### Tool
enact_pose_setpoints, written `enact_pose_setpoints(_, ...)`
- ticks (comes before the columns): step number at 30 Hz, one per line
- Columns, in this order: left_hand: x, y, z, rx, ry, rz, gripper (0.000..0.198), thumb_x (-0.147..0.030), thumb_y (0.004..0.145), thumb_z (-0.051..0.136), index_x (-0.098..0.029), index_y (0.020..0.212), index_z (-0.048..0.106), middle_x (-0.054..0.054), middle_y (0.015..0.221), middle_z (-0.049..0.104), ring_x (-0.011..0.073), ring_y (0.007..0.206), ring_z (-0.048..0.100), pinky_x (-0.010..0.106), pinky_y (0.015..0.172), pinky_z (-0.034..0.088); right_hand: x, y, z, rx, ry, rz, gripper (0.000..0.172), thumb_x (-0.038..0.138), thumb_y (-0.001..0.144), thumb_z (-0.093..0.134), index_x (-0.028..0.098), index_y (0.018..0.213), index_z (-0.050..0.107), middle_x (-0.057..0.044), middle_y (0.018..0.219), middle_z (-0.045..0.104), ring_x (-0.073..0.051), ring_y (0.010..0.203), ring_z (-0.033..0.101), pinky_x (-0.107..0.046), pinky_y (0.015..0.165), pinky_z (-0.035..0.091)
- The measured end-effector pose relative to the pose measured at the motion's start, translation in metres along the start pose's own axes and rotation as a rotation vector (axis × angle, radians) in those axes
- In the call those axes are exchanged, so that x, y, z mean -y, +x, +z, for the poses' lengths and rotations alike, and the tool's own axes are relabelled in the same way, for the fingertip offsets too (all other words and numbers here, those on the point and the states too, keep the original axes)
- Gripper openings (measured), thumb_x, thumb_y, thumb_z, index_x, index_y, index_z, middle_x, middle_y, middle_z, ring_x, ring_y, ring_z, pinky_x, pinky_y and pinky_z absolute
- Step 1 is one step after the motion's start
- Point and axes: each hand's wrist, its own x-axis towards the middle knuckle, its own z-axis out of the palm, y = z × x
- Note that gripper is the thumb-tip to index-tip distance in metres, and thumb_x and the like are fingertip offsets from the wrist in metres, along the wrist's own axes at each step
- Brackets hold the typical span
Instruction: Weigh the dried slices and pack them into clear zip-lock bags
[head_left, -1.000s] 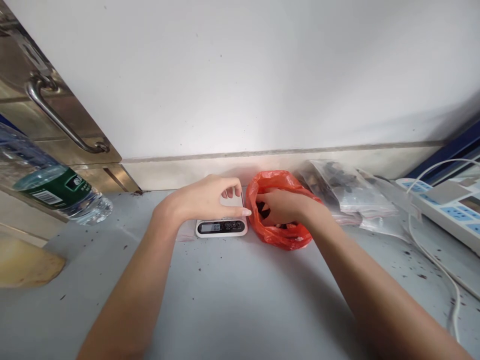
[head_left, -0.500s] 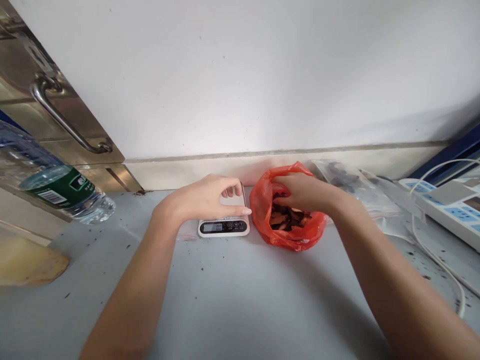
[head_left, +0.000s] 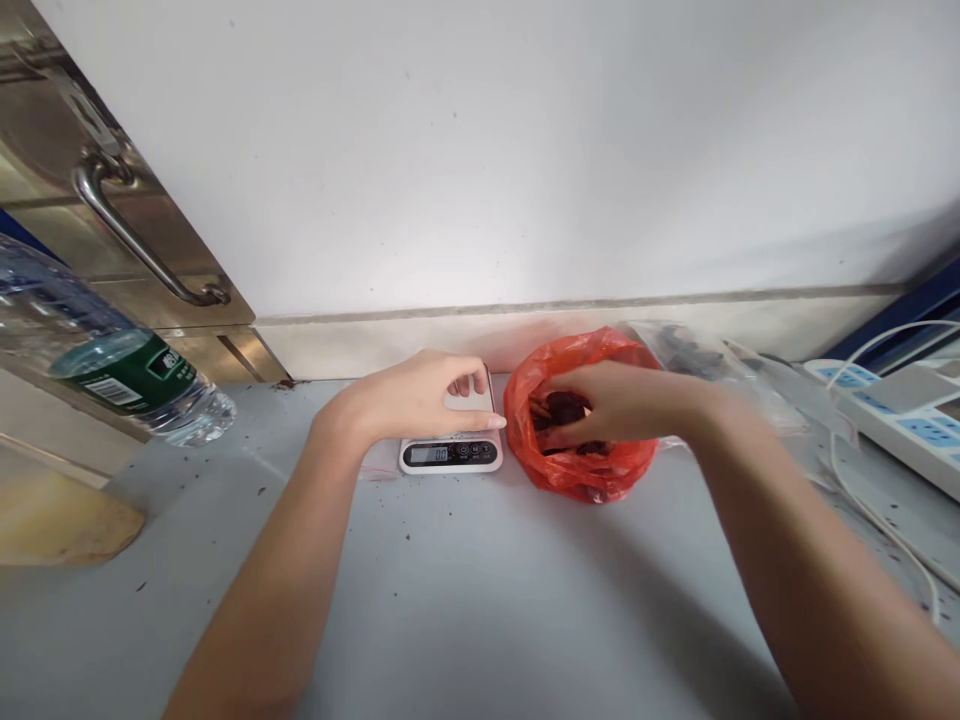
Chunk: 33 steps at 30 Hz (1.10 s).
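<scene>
"What is the right hand (head_left: pixel 611 395) up to?"

"It's down in the mouth of the red bag (head_left: pixel 589 478), thumb and fingers parted around some dark, dry-looking pieces (head_left: pixel 566 408). I can't tell whether it has hold of any."

"And the left hand (head_left: pixel 412 395)?"

"Bent at the wrist over the scale (head_left: pixel 450 455), thumb well apart from the curled fingers, and nothing to be seen between them. The thumb tip points toward the bag."

"Does the scale show anything?"

"Its display reads 0.0. It sits just left of the bag, on the grey table (head_left: pixel 457 620), and the hand hides much of its top."

"What's farther out?"

"Behind the bag and to its right, some clear plastic bags (head_left: pixel 697 350), one with dark stuff inside. Past those, a white power strip (head_left: pixel 900 410) with blue sockets, and a white cable (head_left: pixel 885 530) looping in front of it."

"And on the far left?"

"A bottle (head_left: pixel 142 375) with a green label, and nearer, a yellowish container (head_left: pixel 64 510), cut off by the edge of view. Dark crumbs are scattered over the table."
</scene>
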Motion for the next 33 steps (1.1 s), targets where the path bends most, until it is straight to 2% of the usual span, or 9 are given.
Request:
enact_pose_setpoints(3, 0.001, 0.001, 0.002, 0.010, -0.009, 0.000, 0.048, -0.071, 0.084, 0.061, -0.029, 0.104, 0.066, 0.003, 0.127, 0.070, 0.0274, 0.113, 0.064, 0.036, 0.088, 0.049, 0.006, 0.007, 0.010, 0.144, -0.027, 0.102, 0.016, 0.024, 0.081, 0.077, 0.024, 0.094, 0.069, -0.005, 0.103, 0.077, -0.025, 0.088, 0.071, -0.029, 0.064, 0.049)
enact_pose_setpoints(7, 0.002, 0.001, 0.002, 0.018, -0.012, -0.003, 0.048, -0.071, 0.084, 0.061, -0.029, 0.104, 0.064, 0.003, 0.126, 0.070, 0.0273, 0.112, 0.064, 0.037, 0.090, 0.049, 0.009, 0.015, 0.017, 0.122, -0.056, 0.126, 0.016, 0.019, 0.086, 0.072, 0.023, 0.102, 0.069, -0.007, 0.104, 0.076, -0.025, 0.092, 0.072, -0.030, 0.063, 0.048)
enact_pose_setpoints(12, 0.002, 0.001, 0.000, 0.008, -0.009, 0.011, 0.044, -0.069, 0.085, 0.061, -0.028, 0.101, 0.066, 0.003, 0.120, 0.072, 0.0270, 0.108, 0.066, 0.035, 0.085, 0.049, 0.003, 0.013, 0.013, 0.096, -0.037, 0.150, 0.015, 0.013, 0.091, 0.061, 0.021, 0.101, 0.069, -0.007, 0.092, 0.073, -0.022, 0.080, 0.071, -0.028, 0.058, 0.046)
enact_pose_setpoints(17, 0.002, 0.000, -0.001, 0.006, -0.011, -0.006, 0.044, -0.068, 0.085, 0.062, -0.028, 0.102, 0.066, 0.002, 0.119, 0.073, 0.0269, 0.107, 0.066, 0.034, 0.081, 0.049, -0.001, 0.010, 0.010, 0.130, -0.021, 0.192, 0.038, 0.015, 0.079, 0.078, 0.026, 0.115, 0.070, -0.005, 0.098, 0.074, -0.025, 0.089, 0.071, -0.028, 0.059, 0.048)
enact_pose_setpoints(21, 0.002, -0.001, -0.001, 0.020, -0.009, -0.010, 0.042, -0.067, 0.086, 0.060, -0.029, 0.103, 0.067, 0.002, 0.122, 0.072, 0.0276, 0.112, 0.065, 0.033, 0.081, 0.048, -0.004, 0.014, 0.008, 0.092, -0.046, 0.227, 0.014, 0.011, 0.088, 0.064, 0.019, 0.098, 0.069, -0.006, 0.080, 0.071, -0.021, 0.072, 0.069, -0.028, 0.055, 0.045)
enact_pose_setpoints(23, 0.001, -0.001, -0.001, 0.022, -0.004, -0.012, 0.041, -0.066, 0.086, 0.059, -0.029, 0.103, 0.066, 0.002, 0.123, 0.072, 0.0272, 0.113, 0.064, 0.033, 0.081, 0.048, -0.009, 0.016, 0.007, 0.062, -0.020, 0.236, 0.011, 0.011, 0.090, 0.057, 0.019, 0.091, 0.065, -0.006, 0.075, 0.070, -0.020, 0.066, 0.068, -0.027, 0.053, 0.045)
enact_pose_setpoints(27, 0.001, -0.002, -0.002, 0.021, 0.008, -0.027, 0.043, -0.067, 0.086, 0.059, -0.029, 0.106, 0.067, 0.003, 0.126, 0.070, 0.0270, 0.113, 0.064, 0.033, 0.081, 0.048, -0.019, 0.015, 0.003, -0.003, 0.071, 0.221, 0.003, 0.023, 0.089, 0.066, 0.021, 0.089, 0.064, -0.007, 0.084, 0.074, -0.022, 0.076, 0.071, -0.028, 0.058, 0.049)
enact_pose_setpoints(29, 0.000, -0.002, -0.002, 0.022, 0.019, -0.025, 0.045, -0.067, 0.086, 0.058, -0.029, 0.108, 0.067, 0.003, 0.127, 0.070, 0.0268, 0.109, 0.065, 0.033, 0.081, 0.048, -0.019, 0.011, 0.002, 0.051, 0.056, 0.209, 0.017, 0.028, 0.082, 0.075, 0.022, 0.094, 0.066, -0.007, 0.085, 0.075, -0.026, 0.081, 0.072, -0.031, 0.062, 0.051)
enact_pose_setpoints(33, 0.000, -0.002, -0.002, 0.040, 0.017, -0.025, 0.047, -0.069, 0.086, 0.058, -0.029, 0.109, 0.067, 0.003, 0.128, 0.070, 0.0269, 0.107, 0.066, 0.034, 0.081, 0.048, -0.007, 0.003, 0.005, 0.175, 0.014, 0.247, 0.052, 0.031, 0.076, 0.083, 0.024, 0.125, 0.065, -0.006, 0.082, 0.076, -0.030, 0.082, 0.073, -0.036, 0.068, 0.053)
